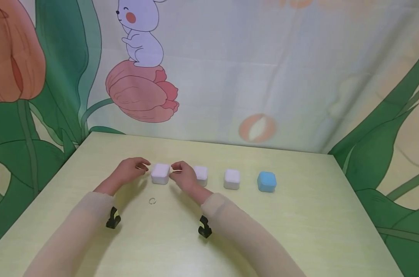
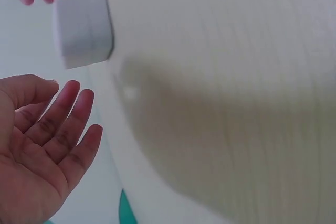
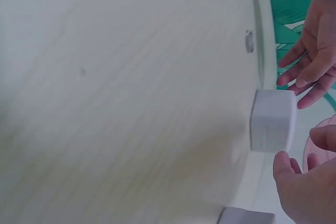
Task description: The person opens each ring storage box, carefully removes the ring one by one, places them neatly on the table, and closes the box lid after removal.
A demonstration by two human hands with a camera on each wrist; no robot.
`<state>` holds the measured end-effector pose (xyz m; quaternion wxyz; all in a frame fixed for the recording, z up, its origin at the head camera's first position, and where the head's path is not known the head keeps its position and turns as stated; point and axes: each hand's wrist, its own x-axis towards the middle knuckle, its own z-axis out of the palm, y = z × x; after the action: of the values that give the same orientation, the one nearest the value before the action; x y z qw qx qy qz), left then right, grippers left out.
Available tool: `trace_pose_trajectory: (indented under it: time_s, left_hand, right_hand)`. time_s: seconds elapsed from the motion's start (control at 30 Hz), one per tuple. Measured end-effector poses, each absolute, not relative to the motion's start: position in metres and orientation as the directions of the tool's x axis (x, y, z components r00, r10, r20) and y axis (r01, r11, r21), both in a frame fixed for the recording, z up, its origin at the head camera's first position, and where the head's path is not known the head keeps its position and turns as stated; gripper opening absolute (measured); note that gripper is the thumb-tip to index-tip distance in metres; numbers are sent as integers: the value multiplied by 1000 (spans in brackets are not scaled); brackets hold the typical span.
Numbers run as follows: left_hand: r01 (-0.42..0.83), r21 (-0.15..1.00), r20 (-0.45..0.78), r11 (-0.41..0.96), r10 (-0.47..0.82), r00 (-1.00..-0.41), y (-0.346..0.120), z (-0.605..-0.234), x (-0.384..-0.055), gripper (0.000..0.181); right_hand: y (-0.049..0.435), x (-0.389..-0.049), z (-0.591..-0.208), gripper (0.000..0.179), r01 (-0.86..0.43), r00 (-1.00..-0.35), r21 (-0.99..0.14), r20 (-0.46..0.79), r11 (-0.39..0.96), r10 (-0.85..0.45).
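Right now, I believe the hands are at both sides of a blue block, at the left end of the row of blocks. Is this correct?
The colour is wrong: the head view shows a whitish block between the left hand and right hand. It is indeed leftmost.

I can't read any lettering or numbers from here; the orange shapes (image 1: 301, 3) high on the cloth backdrop (image 1: 216, 84) are too blurred.
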<state>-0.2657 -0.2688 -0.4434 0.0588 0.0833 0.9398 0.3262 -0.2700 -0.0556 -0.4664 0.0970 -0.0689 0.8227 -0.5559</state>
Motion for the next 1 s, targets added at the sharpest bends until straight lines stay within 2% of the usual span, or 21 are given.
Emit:
trace_pose_trajectory:
  time_s: [0.2,0.53,0.73,1.0]
  left_hand:
    - [116,627,-26,770,169,-985,-274,-433,-260,34]
    - [130,633,-11,763,177,-984,-278,-416,-234,32]
    - [129,676,-39,725,211,-977,-267,-411,-214,31]
    - [135,775,-29,617,249,-968,-251,-413,-189,32]
  right_hand:
    - [-45,-262,-463,25,-28,-972,-942,-53,335,-230]
    - [-13,-242,-462,32,19,-929,-985,-81,173,-362]
    - [11,-228,-463,34,42,-910,-992,-88,121,-406]
    - [33,-212,-458,36,42,-924,-993,-80,107,-375]
